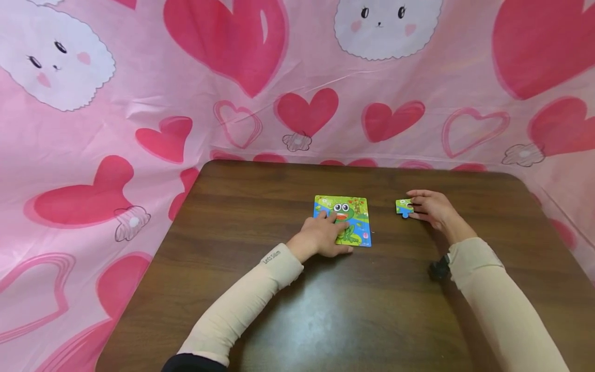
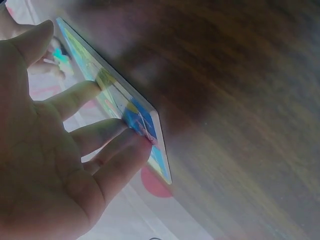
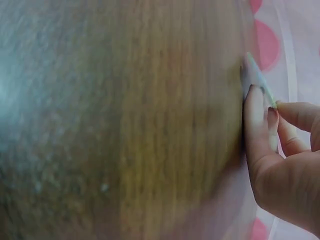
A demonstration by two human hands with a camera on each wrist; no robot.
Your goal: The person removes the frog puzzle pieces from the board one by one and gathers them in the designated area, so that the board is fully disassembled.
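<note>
A square frog jigsaw puzzle [image 1: 361,219] lies flat on the table. My left hand [image 1: 323,236] rests over its left and lower part, covering some of the picture. In the left wrist view, the extended fingers of that hand [image 2: 60,150] touch the puzzle's face [image 2: 132,107]. To the right, my right hand [image 1: 433,208] pinches a small green and blue puzzle piece [image 1: 403,206] with a rounded tab, apart from the puzzle. Thumb and fingers of the right hand [image 3: 287,155] hold the piece [image 3: 260,82] by its edge in the right wrist view.
A brown wood-grain table [image 1: 297,310] with rounded far corners carries the puzzle. Pink cloth [image 1: 260,129] with red hearts and white faces hangs behind it and along its sides. A black device [image 1: 439,267] sits at the right wrist.
</note>
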